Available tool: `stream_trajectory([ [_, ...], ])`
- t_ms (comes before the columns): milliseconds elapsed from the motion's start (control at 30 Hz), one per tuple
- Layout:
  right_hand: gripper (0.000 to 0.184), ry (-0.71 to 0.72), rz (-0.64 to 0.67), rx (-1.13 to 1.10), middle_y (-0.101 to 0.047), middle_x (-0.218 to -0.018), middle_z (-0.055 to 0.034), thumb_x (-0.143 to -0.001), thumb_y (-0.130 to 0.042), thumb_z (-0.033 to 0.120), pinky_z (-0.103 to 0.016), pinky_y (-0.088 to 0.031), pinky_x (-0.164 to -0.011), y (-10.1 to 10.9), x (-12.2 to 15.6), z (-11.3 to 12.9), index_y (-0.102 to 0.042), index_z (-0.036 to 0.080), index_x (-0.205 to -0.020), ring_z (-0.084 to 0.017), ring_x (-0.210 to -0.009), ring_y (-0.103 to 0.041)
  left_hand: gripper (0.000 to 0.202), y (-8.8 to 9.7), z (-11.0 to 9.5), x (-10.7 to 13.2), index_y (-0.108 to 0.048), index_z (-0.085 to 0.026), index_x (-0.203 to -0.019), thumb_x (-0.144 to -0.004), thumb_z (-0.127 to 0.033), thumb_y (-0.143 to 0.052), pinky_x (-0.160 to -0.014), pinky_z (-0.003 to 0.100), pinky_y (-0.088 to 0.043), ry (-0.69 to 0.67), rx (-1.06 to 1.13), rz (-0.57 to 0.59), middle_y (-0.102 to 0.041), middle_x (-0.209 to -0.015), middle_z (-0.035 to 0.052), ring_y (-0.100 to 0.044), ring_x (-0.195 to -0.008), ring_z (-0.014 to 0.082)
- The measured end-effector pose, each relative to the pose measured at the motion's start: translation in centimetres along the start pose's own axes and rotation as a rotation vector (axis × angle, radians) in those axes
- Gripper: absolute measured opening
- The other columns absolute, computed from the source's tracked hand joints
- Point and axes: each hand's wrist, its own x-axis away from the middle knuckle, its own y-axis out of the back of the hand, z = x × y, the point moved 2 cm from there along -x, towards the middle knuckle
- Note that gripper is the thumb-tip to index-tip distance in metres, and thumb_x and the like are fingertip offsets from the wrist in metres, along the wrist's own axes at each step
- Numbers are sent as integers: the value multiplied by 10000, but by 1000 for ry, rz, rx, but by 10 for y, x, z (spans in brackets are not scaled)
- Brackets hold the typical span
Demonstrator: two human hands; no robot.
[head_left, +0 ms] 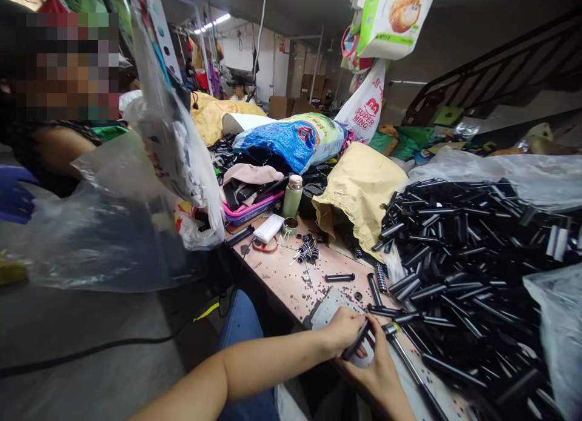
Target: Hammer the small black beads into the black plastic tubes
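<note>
Between my two hands, over the near edge of the table, is a short black tube (357,341), held at a slant. My left hand (342,330) is closed round its upper part. My right hand (378,363) holds it from the other side, thumb low and fingers near its top end. Under the hands lies a grey plate (334,304). Just right of my right hand rests a hammer-like tool (411,363) with a metal shaft and a dark grip. Loose black tubes (340,277) and a black ribbed piece (381,278) lie beyond the hands.
A large heap of black tubes (459,251) covers the right side. Further back are a yellow sack (364,185), a green flask (293,197), a white box-like device (268,228) and ribbed parts with pins (308,249). Plastic bags (182,136) hang left, near another person.
</note>
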Motion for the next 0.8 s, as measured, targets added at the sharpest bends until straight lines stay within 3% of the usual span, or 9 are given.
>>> stream_trajectory([
  [167, 920, 19, -95, 113, -524, -1275, -185, -610, -709, 455, -470, -490, -939, -13, 1, -13, -275, 153, -1363, -341, -1149, -573, 350, 0, 13, -16, -608, -131, -937, -949, -303, -303, -424, 244, -429, 79, -130, -7, -469, -427, -23, -469, -360, 135],
  [233, 917, 30, -159, 152, -540, -1244, -183, -588, -697, 465, -487, -485, -932, -18, 2, -21, -304, 143, -1351, -352, -1128, -574, 375, 2, 18, -19, -621, -128, -984, -944, -275, -279, -493, 280, -474, 45, -216, -3, -491, -478, -9, -520, -439, 154],
  [300, 909, 36, -214, 195, -545, -1221, -194, -584, -675, 477, -507, -480, -921, -22, 3, -32, -323, 126, -1344, -365, -1109, -569, 347, 5, 21, -18, -643, -143, -1009, -924, -260, -328, -641, 321, -514, -144, -396, -14, -575, -635, 31, -589, -618, 175],
  [367, 814, 31, -252, 254, -554, -1195, -206, -644, -613, 452, -517, -476, -908, -25, 5, -45, -347, 107, -1331, -367, -1085, -570, 309, 6, 23, -12, -646, -163, -1080, -882, -269, -433, -794, 345, -500, -427, -658, -34, -625, -863, 73, -597, -829, 202],
  [467, 584, 46, -307, 358, -579, -1151, -208, -763, -450, 314, -505, -474, -896, -31, 9, -62, -391, 94, -1301, -346, -1057, -584, 401, 2, 31, -4, -575, -172, -1232, -854, -278, -494, -859, 384, -468, -728, -1039, -100, -600, -1047, 119, -547, -972, 251],
  [567, 545, 93, -390, 452, -607, -1091, -212, -777, -406, 262, -493, -493, -844, -37, 11, -70, -399, 78, -1290, -346, -988, -615, 388, -4, 38, -7, -554, -145, -1235, -873, -257, -470, -767, 364, -477, -837, -1301, -138, -604, -979, 130, -550, -899, 255],
  [667, 570, 176, -424, 520, -632, -1058, -216, -779, -456, 348, -481, -514, -774, -35, 10, -71, -405, 121, -1300, -359, -911, -645, 360, -8, 38, -16, -554, -92, -1183, -852, -224, -502, -665, 325, -465, -936, -1463, -108, -609, -898, 128, -562, -813, 242],
  [733, 614, 246, -389, 523, -639, -1085, -194, -764, -509, 437, -473, -520, -768, -24, 14, -70, -415, 170, -1309, -357, -922, -651, 308, -6, 37, -22, -566, -77, -1116, -840, -206, -515, -628, 316, -451, -983, -1532, -95, -609, -844, 114, -569, -766, 234],
  [800, 585, 226, -391, 485, -639, -1128, -153, -760, -533, 467, -465, -516, -802, -1, 25, -76, -471, 207, -1280, -341, -983, -639, 249, -1, 36, -25, -575, -93, -1055, -836, -196, -517, -612, 308, -440, -1008, -1580, -77, -607, -811, 93, -575, -737, 224],
])
